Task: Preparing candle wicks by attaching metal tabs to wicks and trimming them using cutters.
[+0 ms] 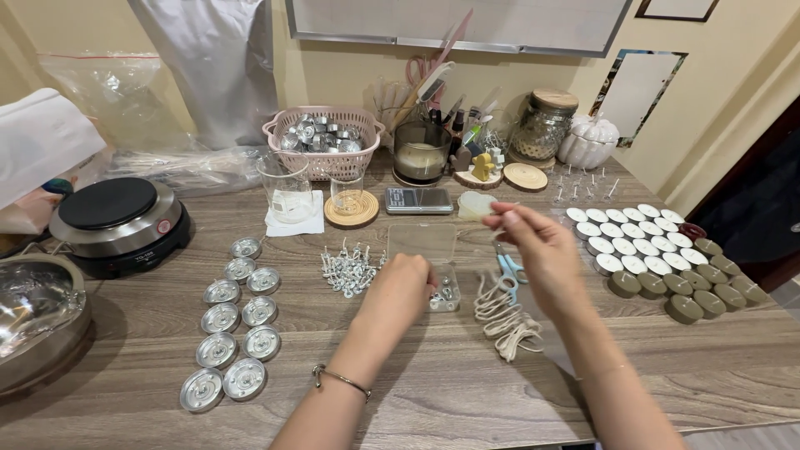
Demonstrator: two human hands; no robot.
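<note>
**Wick work over a crowded tabletop**

Head view. Nearest the lens: two bare forearms, a thin bracelet [342, 380] on the left wrist. Left hand [403, 287] knuckles-up, fingers curled down into a small clear plastic box [433, 262] of metal wick tabs; whether a tab is pinched, cannot tell, fingertips hidden. Right hand [533, 242] raised above the table, thumb and forefinger closed together on a short pale wick piece [502, 208], barely visible.

Just below the right hand: blue-handled scissors [507, 268] and a loose bundle of cotton wick cord [504, 321]. Left of the left hand: a heap of tabbed wicks [350, 271], then farther out two columns of empty metal tealight cups [233, 329]. Right of the right hand: rows of filled white and olive tealights [658, 254]. Beyond both hands: a pocket scale [419, 200], two glass beakers [287, 185], a pink basket [325, 137] of more cups. Far left: an electric hot plate [121, 221].

Risks, as judgement: thin wick slipping from the pinch, lost among the cord; box light and shallow, so a tug from the curled fingers likely to tip it, scattering tabs; right forearm passing low over the scissors and cord, apt to snag and drag the bundle toward the filled tealights.
</note>
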